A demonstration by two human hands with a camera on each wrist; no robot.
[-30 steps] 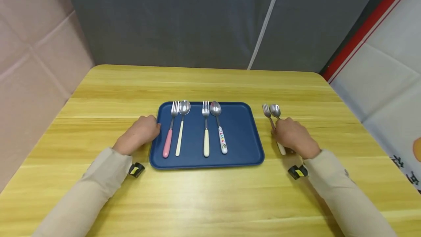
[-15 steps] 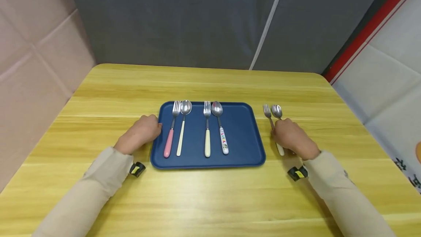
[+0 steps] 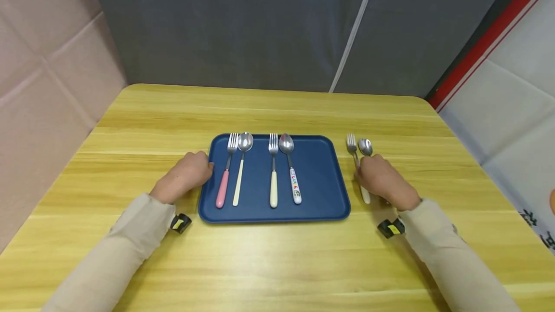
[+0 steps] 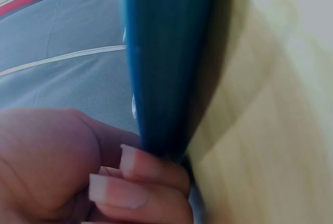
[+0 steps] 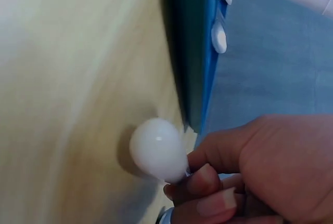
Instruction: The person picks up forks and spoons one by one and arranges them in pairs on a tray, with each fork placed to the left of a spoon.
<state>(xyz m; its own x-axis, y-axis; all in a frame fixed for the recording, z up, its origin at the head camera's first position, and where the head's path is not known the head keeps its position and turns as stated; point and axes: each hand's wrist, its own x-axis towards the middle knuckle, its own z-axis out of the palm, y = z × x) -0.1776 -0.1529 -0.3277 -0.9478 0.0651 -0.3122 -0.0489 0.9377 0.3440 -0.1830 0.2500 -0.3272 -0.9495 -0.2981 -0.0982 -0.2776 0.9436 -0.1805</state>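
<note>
My left hand (image 3: 186,173) grips the left rim of a dark blue tray (image 3: 323,177); the left wrist view has its curled fingers (image 4: 151,185) at the tray's edge. On the tray lie a pink-handled fork (image 3: 223,184), a spoon with a thin cream handle (image 3: 237,182), a cream-handled fork (image 3: 273,187) and a spoon with a patterned white handle (image 3: 295,184). To the tray's right, my right hand (image 3: 383,179) pinches a fork (image 3: 351,144) by its pale handle, whose rounded end (image 5: 158,148) shows in the right wrist view. A spoon (image 3: 365,146) lies beside it, its handle mostly hidden by the hand.
Tray and cutlery are on a wood-grain table (image 3: 269,264). A dark grey cloth (image 3: 225,28) hangs behind the table's far edge. Pale walls or sheets stand at left and right, the right one with a red stripe (image 3: 490,37).
The fork in my right hand has turned, its handle end swinging left toward the tray and away from the spoon. My left hand stays on the tray's rim; the view has shifted slightly.
</note>
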